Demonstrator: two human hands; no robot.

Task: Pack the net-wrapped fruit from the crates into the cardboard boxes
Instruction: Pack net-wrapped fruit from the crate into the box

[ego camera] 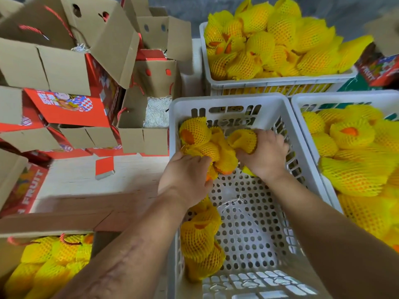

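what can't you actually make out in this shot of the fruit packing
Head view only:
- How many fruits each hand holds: the left hand and right hand cover the bunch of net-wrapped fruit.
- Fill of the near cardboard box: cut off by the bottom edge and hidden by the left forearm.
- Print on the red boxes: blurred.

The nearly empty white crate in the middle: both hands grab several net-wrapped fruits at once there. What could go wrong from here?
1. The left hand and the right hand each grip fruit in a loose bunch; one may slip out and fall back into the middle crate when lifted.
2. Some nets gape and show orange skin, so a fruit could slide out of its net.
3. The box at lower left already looks quite full; more fruit may not fit.
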